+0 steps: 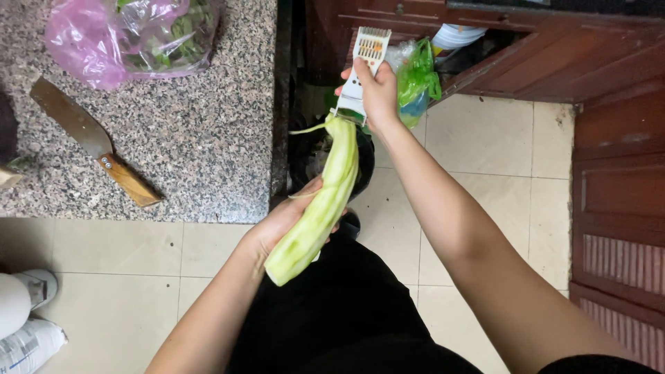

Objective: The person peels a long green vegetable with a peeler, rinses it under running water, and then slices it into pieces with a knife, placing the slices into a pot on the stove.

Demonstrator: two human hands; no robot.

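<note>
My left hand (280, 225) holds a long, pale green peeled gourd (318, 204) from underneath, tilted with its far end up. My right hand (377, 93) grips a white peeler (364, 66) with a slotted head, its blade resting on the gourd's far tip. A thin strip of peel (308, 129) curls off to the left at that tip. Both hands are over the gap beside the counter, above a dark bin (305, 149) on the floor.
A granite counter (194, 138) lies at the left with a cleaver with a wooden handle (93, 138) and a pink plastic bag of greens (131, 34). A green plastic bag (419, 76) sits near a wooden cabinet (609, 138). Beige floor tiles surround me.
</note>
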